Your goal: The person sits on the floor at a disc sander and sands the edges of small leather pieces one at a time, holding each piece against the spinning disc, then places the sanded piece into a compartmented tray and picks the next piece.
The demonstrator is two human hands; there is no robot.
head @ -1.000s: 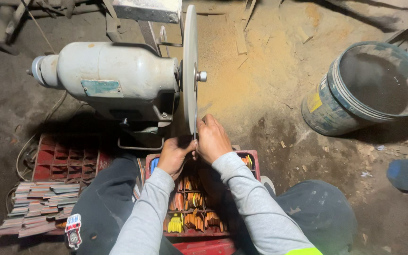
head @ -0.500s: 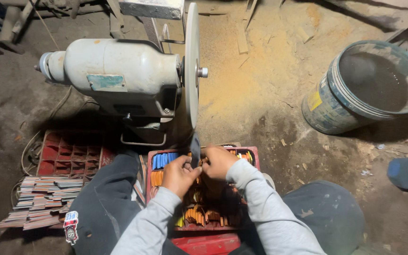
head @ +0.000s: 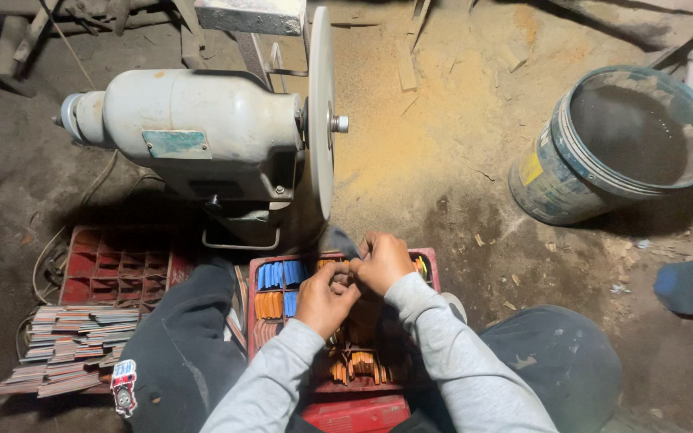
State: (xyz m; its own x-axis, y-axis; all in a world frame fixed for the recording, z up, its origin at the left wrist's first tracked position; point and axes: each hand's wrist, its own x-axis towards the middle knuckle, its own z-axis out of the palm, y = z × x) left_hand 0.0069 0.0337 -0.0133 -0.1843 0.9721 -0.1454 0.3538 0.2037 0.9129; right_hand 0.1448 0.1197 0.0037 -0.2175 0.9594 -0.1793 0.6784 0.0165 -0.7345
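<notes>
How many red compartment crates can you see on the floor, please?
2: one red crate beside the person's left knee, empty where visible; another red crate between the knees under both hands, holding orange and blue pieces. Others may be hidden.

Dusty dirt floor (head: 459, 192); on it a grinder (head: 202, 136), bucket (head: 611, 152), red crates (head: 122, 269), stacked strips (head: 66, 349)

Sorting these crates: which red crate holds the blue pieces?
The red crate under both hands, between the knees, holds blue pieces; the other red crate, left of the knee, shows bare cells.
</notes>
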